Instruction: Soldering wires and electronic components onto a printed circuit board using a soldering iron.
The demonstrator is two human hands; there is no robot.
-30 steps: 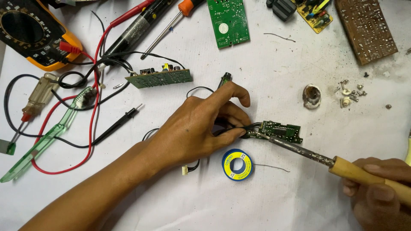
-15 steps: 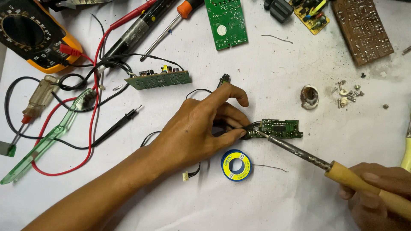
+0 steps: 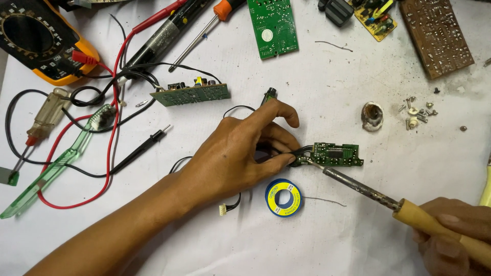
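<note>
My left hand (image 3: 240,153) rests on the white table, its thumb and fingers pinching black wires at the left end of a small green circuit board (image 3: 335,154). My right hand (image 3: 452,232) at the lower right grips the yellow handle of a soldering iron (image 3: 388,199). The iron's dark metal tip touches the board's left edge where the wires meet it. A blue and yellow spool of solder wire (image 3: 284,197) lies just below my left hand, with a thin strand trailing to the right.
A yellow multimeter (image 3: 38,43) with red and black probe leads sits at the top left. Other circuit boards (image 3: 189,94) (image 3: 272,25) (image 3: 434,36) lie along the top. Loose screws (image 3: 417,112) and a small white pot (image 3: 372,115) are at the right. A green plastic tool (image 3: 56,163) lies at the left.
The view has shifted slightly; both hands and the iron stay at the small board, with the tip holding at its left edge.
</note>
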